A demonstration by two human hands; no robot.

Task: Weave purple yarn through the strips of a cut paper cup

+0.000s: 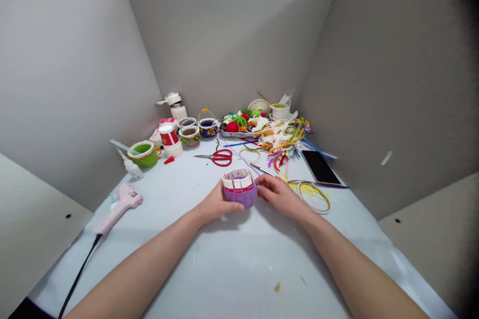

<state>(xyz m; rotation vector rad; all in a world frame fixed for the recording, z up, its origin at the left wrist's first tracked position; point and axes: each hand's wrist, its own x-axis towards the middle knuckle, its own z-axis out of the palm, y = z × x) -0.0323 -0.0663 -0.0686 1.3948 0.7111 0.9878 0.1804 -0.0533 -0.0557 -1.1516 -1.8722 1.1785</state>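
Observation:
My left hand (216,205) is wrapped round the left side of a small yarn-woven cup (239,197), thumb across its front. The cup has white upright strips at the rim, a red band below them and purple yarn round its lower part. Close against the cup's right side, my right hand (275,192) has its fingers pinched together at a strand of purple yarn (245,159), which trails back across the table. Beyond the cup lie red-handled scissors (222,158). A pen (263,170) rests just behind my right hand.
A pink glue gun (119,208) with a black cord lies at left, near a glue bottle (133,169) and a green woven cup (144,155). Finished-looking woven pots (189,135) stand behind. Coloured pipe cleaners (286,137) and a tablet (321,167) are at right. Grey panels enclose the table.

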